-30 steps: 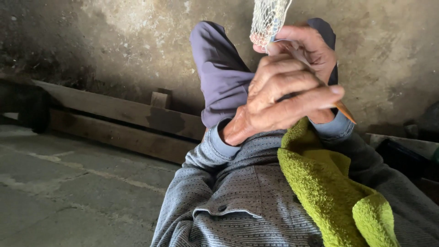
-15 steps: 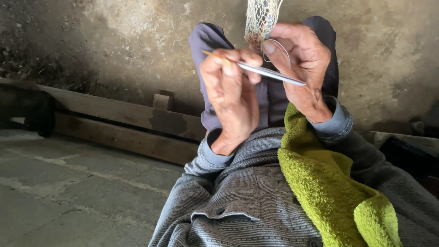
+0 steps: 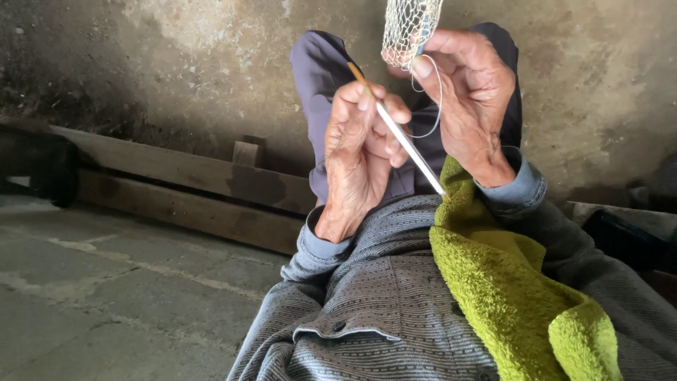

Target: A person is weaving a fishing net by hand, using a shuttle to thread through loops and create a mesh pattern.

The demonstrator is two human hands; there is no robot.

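My left hand (image 3: 356,159) grips a thin white needle-like tool (image 3: 411,150) with an orange end; it slants down to the right, its tip near a green towel (image 3: 508,282). My right hand (image 3: 472,99) pinches the lower end of a pale mesh net (image 3: 410,25) that hangs from above. A loop of thin white thread (image 3: 438,95) curves from the net around the right fingers. Both hands are held in front of my raised knees in purple trousers (image 3: 321,77).
The green towel lies over my grey patterned shirt (image 3: 381,310). Long wooden planks (image 3: 183,187) rest along the foot of a stained concrete wall (image 3: 176,63). A cracked concrete floor (image 3: 99,282) lies at the left. Dark objects (image 3: 620,233) sit at the right.
My left hand, first crossed in front of the right, drew back to the left with the tool. The tool then swung from nearly level to slanting down to the right.
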